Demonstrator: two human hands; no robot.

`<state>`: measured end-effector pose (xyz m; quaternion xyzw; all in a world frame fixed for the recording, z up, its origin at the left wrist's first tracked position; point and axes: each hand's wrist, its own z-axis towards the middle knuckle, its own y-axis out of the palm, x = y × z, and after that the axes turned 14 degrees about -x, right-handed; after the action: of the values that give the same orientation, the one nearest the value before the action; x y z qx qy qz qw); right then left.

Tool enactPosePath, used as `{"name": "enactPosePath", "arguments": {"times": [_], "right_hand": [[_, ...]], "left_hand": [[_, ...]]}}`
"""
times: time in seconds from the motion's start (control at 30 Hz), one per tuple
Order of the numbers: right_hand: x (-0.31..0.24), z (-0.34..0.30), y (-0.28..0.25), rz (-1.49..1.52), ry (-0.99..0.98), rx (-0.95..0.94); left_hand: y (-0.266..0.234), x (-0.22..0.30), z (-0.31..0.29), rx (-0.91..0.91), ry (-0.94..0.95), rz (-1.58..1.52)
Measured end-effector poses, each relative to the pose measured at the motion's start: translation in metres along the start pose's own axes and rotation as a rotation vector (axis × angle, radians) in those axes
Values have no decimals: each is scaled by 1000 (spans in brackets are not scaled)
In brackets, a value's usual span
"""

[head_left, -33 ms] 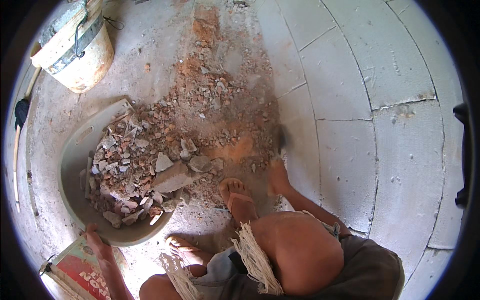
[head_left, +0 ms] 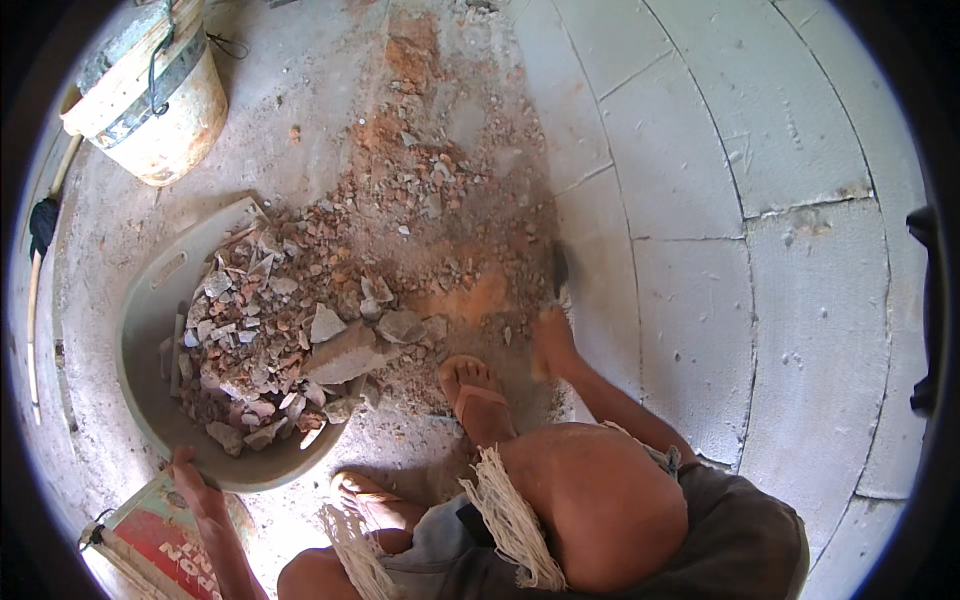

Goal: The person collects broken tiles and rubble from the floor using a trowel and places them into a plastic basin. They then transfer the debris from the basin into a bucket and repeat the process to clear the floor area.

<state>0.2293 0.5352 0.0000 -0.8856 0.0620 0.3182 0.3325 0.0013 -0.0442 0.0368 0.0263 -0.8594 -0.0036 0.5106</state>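
My left hand (head_left: 190, 477) grips the near rim of a grey plastic tub (head_left: 138, 375), with the fingers partly hidden by the rim. The tub lies tilted towards the rubble and holds a heap of broken masonry (head_left: 265, 330), including a large grey slab piece (head_left: 347, 355) at its mouth. My right hand (head_left: 552, 343) reaches low between my foot and the block wall, closed on a dark, narrow thing (head_left: 560, 268) whose kind I cannot make out. Loose rubble and reddish dust (head_left: 450, 250) lie beside it.
A stained white bucket (head_left: 165, 120) stands at the far left, near a wooden pole with a dark wrap (head_left: 42, 225). A pale block wall (head_left: 690, 190) rises along the right. My sandalled foot (head_left: 480, 395) is beside the rubble. A red and white container (head_left: 165, 540) sits lower left.
My right hand and the dark thing in it have shifted slightly along the foot of the wall. My left hand and the tub stay in place.
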Motion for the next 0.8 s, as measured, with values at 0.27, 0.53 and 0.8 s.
{"name": "enactPosePath", "arguments": {"times": [0.27,0.53,0.8], "right_hand": [[-22,-8,-4,138,-18,13],[-13,-3,-11,45,-83,-83],[55,-46,41,5,-79,211]], "left_hand": [[-46,-35,24,-95,0,-84],[-27,-15,16,-110,-83,-71],[-41,-23,22,-135,-58,-24]]}}
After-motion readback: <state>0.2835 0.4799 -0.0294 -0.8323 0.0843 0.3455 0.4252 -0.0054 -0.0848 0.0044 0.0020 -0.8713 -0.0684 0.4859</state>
